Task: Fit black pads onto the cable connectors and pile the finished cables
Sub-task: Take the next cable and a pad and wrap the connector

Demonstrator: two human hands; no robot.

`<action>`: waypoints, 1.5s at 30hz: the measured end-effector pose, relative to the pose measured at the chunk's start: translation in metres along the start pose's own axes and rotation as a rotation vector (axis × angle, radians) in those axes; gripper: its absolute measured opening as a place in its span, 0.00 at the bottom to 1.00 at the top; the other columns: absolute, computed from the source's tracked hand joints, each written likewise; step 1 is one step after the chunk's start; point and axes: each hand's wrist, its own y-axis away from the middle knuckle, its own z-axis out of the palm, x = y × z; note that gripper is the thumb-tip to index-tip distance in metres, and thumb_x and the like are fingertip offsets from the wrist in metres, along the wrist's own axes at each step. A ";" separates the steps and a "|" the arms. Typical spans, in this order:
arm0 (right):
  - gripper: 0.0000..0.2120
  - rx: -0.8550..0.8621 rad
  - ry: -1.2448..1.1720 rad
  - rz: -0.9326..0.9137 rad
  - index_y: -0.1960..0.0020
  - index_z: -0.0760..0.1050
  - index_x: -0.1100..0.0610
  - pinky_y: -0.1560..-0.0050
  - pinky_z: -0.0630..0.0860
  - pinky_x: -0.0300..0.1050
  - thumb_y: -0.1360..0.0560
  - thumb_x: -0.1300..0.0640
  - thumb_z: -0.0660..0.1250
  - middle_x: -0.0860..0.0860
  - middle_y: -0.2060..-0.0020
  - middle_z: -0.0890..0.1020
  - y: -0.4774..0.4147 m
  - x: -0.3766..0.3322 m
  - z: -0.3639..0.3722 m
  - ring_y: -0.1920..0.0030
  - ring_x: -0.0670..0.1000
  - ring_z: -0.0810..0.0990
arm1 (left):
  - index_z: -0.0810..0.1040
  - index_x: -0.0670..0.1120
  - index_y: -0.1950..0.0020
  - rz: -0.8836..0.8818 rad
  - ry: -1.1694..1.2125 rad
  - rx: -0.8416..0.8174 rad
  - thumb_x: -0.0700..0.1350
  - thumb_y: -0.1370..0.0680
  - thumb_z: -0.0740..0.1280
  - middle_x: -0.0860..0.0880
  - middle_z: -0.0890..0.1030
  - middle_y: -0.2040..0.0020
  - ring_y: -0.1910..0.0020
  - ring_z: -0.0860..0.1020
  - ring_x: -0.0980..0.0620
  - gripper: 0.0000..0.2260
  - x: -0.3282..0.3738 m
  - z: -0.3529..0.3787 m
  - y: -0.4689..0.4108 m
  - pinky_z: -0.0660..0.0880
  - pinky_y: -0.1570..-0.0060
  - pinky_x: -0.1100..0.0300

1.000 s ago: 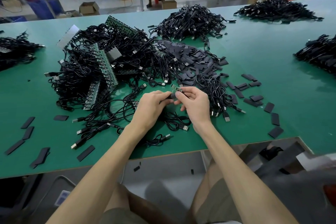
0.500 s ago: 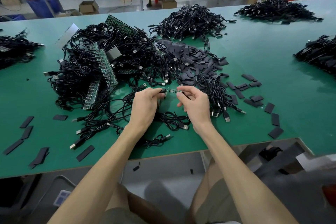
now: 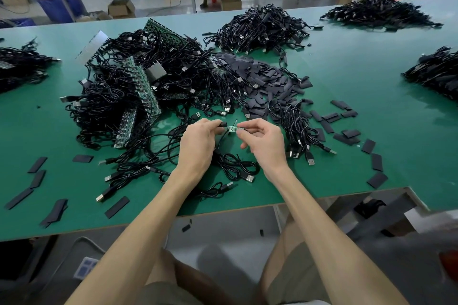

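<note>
- Green table (image 3: 371,77) carries five cable heaps (image 3: 260,30) and one pad mound (image 3: 262,77).
- One connector board (image 3: 231,128) lies level, its long axis left-right.
- Left hand (image 3: 198,141) pinches a black piece (image 3: 221,124) at its left end; right hand (image 3: 265,142) pinches its right end.

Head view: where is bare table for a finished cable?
Bare table lies between the pad heap and the right-edge cable pile, also between the left cable pile and the central tangle. Crowded around the left hand and right hand.

left grip (image 3: 198,143) pinches a black pad (image 3: 221,123), right grip (image 3: 266,146) pinches the connector (image 3: 232,128), both forearms stretched forward.
</note>
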 end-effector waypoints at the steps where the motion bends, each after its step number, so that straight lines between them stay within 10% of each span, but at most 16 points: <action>1: 0.04 0.013 -0.003 0.001 0.54 0.84 0.50 0.67 0.73 0.37 0.26 0.59 0.75 0.49 0.65 0.85 0.000 0.000 0.000 0.68 0.48 0.84 | 0.86 0.43 0.43 0.020 0.016 -0.020 0.35 0.19 0.66 0.48 0.85 0.52 0.58 0.80 0.55 0.11 0.001 0.000 0.000 0.80 0.53 0.53; 45: 0.03 0.021 -0.062 0.025 0.54 0.84 0.55 0.73 0.72 0.39 0.22 0.59 0.71 0.53 0.67 0.85 0.002 -0.002 -0.002 0.71 0.51 0.83 | 0.84 0.43 0.39 0.196 -0.068 -0.164 0.33 0.22 0.68 0.45 0.84 0.47 0.49 0.80 0.45 0.14 0.005 -0.002 0.001 0.78 0.50 0.46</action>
